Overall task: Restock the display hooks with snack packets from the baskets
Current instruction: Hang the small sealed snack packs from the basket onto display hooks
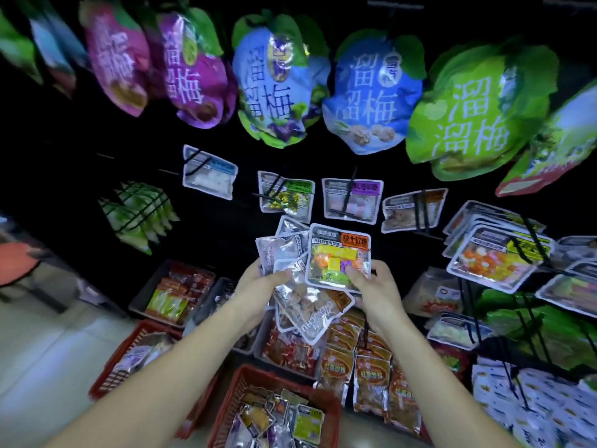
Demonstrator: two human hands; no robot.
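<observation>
My left hand (258, 281) grips a fan of silver snack packets (281, 250), with a brown-labelled packet (310, 312) hanging below them. My right hand (371, 282) pinches the front packet (337, 257), which has an orange label and colourful cubes inside. Both hands are raised in front of the black display wall. Small packets hang on hooks there: a green-labelled one (286, 197), a purple-labelled one (352, 197) and a brown-labelled one (413, 210). A red basket (245, 386) with mixed packets stands below my arms.
Large plum bags (274, 88) hang in a row above. A second red basket (129, 360) sits on the floor at left. Grey bins (155, 286) of red snacks line the bottom shelf. Yellow-labelled packets (497, 258) crowd the hooks at right.
</observation>
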